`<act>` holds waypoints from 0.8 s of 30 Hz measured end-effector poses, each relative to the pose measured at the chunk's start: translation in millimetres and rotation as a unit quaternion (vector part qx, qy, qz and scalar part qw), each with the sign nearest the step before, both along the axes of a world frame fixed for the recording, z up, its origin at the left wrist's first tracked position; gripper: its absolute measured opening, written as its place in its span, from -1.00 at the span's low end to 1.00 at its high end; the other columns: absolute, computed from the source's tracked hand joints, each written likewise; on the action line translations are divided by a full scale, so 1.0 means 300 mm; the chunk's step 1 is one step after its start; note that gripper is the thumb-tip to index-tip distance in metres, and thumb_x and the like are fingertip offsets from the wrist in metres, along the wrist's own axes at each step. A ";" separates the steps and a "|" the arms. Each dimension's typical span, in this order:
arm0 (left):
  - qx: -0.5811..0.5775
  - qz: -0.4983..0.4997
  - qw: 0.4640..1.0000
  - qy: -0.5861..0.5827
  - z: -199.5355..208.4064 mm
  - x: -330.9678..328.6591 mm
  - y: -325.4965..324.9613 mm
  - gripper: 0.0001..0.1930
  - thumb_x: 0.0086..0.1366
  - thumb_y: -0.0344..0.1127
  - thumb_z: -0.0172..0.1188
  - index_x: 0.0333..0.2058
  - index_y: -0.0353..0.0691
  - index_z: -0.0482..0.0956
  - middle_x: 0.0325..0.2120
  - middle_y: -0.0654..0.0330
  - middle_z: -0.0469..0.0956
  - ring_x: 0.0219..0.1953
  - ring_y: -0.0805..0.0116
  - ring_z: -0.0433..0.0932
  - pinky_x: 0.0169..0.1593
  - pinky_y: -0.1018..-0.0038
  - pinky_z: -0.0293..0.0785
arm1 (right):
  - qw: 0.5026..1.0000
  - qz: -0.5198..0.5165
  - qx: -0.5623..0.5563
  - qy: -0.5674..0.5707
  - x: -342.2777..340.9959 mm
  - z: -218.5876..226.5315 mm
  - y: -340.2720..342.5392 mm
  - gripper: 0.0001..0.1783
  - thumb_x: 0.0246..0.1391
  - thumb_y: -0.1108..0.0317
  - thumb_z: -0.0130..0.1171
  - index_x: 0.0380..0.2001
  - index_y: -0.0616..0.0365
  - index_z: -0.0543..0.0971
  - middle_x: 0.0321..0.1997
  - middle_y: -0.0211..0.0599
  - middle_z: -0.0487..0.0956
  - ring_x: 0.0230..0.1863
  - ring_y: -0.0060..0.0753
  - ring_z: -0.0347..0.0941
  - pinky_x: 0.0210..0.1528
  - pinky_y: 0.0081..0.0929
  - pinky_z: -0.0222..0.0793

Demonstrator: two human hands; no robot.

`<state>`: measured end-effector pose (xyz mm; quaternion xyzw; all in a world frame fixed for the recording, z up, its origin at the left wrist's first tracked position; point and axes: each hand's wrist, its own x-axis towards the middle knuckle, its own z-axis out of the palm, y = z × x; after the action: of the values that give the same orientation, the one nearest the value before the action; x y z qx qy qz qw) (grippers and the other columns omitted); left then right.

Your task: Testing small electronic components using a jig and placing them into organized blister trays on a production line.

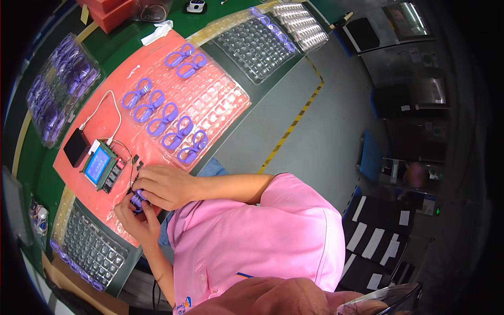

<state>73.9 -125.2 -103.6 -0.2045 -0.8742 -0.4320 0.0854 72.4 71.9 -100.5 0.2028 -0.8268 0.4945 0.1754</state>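
Observation:
Both hands meet at the near edge of the pink mat [94, 205], around a small purple piece [138, 201] with a darker part. My left hand [137, 219] grips it from below, thumb against it. From above, my right hand [167, 185] bends its fingers down onto the same piece; the fingertips partly cover it. Just beyond them sits a small circuit board with a lit blue screen [97, 165]. A thin wire [130, 164] runs from the board down toward my hands; its end is hidden. A clear blister tray [202, 97] holds several purple looped bands [163, 119].
A black box [77, 147] connects by a white cable [116, 102] to the board. More clear trays with purple bands lie at far left [63, 86], near left [92, 249] and far right [257, 44]. Red boxes [113, 13] stand at the back. The table edge borders a grey floor [273, 115].

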 end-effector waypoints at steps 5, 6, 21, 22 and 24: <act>-0.006 -0.001 1.000 -0.011 0.001 -0.003 -0.006 -0.72 0.43 -0.39 0.27 0.04 -0.39 0.56 -0.27 0.11 0.38 -0.27 0.19 0.35 -0.22 0.27 0.29 | 1.000 0.004 0.000 0.005 0.001 0.012 -0.002 -0.75 0.28 0.41 0.19 -0.01 0.20 0.58 -0.14 -0.09 0.50 -0.14 0.05 0.51 -0.08 -0.10 0.48; -0.008 -0.001 1.000 -0.009 0.001 -0.002 -0.006 -0.73 0.42 -0.40 0.26 0.03 -0.39 0.56 -0.27 0.10 0.40 -0.28 0.19 0.35 -0.23 0.27 0.29 | 1.000 0.004 -0.002 0.005 0.001 0.012 -0.002 -0.76 0.28 0.42 0.19 -0.01 0.20 0.58 -0.14 -0.09 0.50 -0.14 0.05 0.51 -0.08 -0.09 0.48; 0.010 0.040 0.999 -0.017 -0.011 0.037 -0.014 -0.70 0.47 -0.48 0.20 0.13 -0.43 0.53 -0.21 0.12 0.43 -0.28 0.29 0.36 -0.18 0.35 0.35 | 1.000 0.014 0.000 -0.018 0.011 0.004 0.005 -0.75 0.36 0.35 0.17 0.03 0.20 0.58 -0.12 -0.11 0.52 -0.15 0.04 0.51 -0.08 -0.09 0.48; -0.015 0.035 0.999 0.001 0.001 0.035 -0.008 -0.69 0.48 -0.47 0.20 0.14 -0.43 0.53 -0.21 0.13 0.43 -0.30 0.32 0.35 -0.17 0.37 0.36 | 1.000 0.007 0.002 -0.013 0.012 0.004 0.007 -0.75 0.37 0.35 0.17 0.03 0.20 0.58 -0.12 -0.11 0.52 -0.15 0.04 0.51 -0.07 -0.09 0.48; -0.027 0.034 0.999 -0.014 0.021 0.032 -0.001 -0.69 0.49 -0.47 0.20 0.14 -0.43 0.53 -0.21 0.10 0.44 -0.29 0.27 0.37 -0.15 0.34 0.37 | 1.000 -0.002 0.004 -0.003 0.010 0.006 0.007 -0.75 0.37 0.35 0.17 0.04 0.19 0.58 -0.13 -0.11 0.52 -0.14 0.04 0.51 -0.07 -0.09 0.48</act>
<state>83.4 -125.4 -97.4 -0.1713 -0.8931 -0.4077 0.0826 75.6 74.1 -98.8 0.1998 -0.8298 0.4915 0.1730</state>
